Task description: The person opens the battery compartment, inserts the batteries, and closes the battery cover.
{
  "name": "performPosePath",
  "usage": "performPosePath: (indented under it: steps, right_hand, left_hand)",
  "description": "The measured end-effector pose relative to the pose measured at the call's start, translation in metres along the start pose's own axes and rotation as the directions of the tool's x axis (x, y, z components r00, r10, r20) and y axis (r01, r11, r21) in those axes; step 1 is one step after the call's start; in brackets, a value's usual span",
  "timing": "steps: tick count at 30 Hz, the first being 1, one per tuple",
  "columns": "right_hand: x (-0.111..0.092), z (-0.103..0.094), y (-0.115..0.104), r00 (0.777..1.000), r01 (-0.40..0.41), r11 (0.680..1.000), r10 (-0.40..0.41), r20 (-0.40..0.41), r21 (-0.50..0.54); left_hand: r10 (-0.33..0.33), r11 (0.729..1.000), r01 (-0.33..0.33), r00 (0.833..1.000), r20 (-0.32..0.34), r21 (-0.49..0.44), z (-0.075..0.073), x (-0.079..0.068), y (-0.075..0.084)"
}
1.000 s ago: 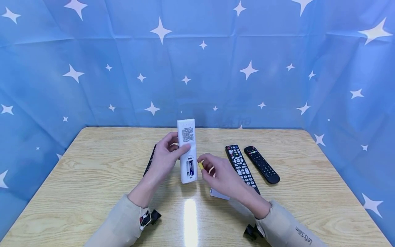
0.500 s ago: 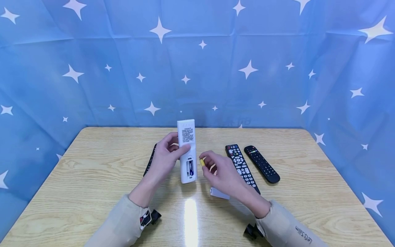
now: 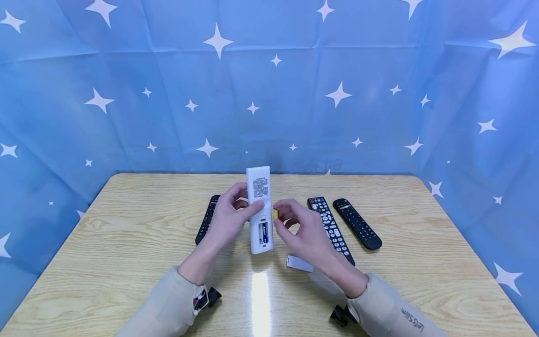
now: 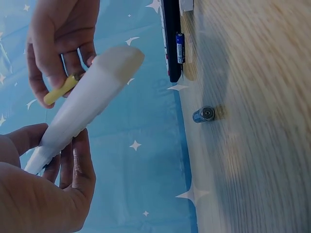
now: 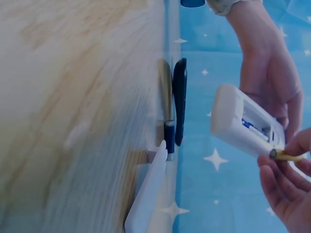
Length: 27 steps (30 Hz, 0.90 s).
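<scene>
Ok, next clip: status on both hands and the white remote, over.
Left hand holds white remote, battery slot uncovered, one blue battery inside. Right hand pinches yellow battery beside the remote. Nothing blocks the slot in head view.

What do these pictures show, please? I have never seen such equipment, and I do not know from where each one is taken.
You see no machine, only a person's left hand and right hand, both bare. The wide picture is taken from the head, the two sideways ones from the wrists. The left hand holds a white remote, its back open, one blue battery inside. The right hand pinches a yellow battery beside it. On the wooden table lie three black remotes and a small white cover; the left-wrist picture also shows two loose batteries there.
</scene>
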State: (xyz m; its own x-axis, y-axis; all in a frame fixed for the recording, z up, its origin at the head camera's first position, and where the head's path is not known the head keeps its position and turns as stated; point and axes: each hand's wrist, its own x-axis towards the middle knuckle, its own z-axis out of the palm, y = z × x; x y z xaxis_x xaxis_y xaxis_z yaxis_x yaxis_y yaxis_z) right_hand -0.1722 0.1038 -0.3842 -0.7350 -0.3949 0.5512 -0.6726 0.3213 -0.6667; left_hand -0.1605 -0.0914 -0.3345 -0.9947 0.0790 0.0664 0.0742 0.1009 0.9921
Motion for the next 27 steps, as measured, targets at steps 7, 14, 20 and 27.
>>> performPosePath:
  steps: [7,14,20,27]
  right_hand:
    - [0.000,0.002,-0.009,1.000,0.006,1.000,-0.006,0.014,-0.001]
    - [0.000,0.003,-0.012,0.997,0.067,0.998,-0.067,0.027,-0.017]
    - [-0.001,0.003,-0.012,0.991,0.129,0.990,-0.126,0.052,-0.055]
    - [0.000,0.004,-0.012,0.994,0.100,0.993,-0.096,0.060,-0.068]
  left_hand:
    - [0.014,1.000,-0.014,1.000,0.005,-0.010,0.002,0.000,-0.001]
    - [0.013,1.000,-0.013,1.000,0.008,-0.007,0.003,0.000,-0.001]
    - [0.006,0.999,-0.006,1.000,0.003,-0.035,0.002,0.000,-0.001]
    - [0.017,0.996,-0.017,1.000,-0.001,-0.085,0.001,0.005,-0.009]
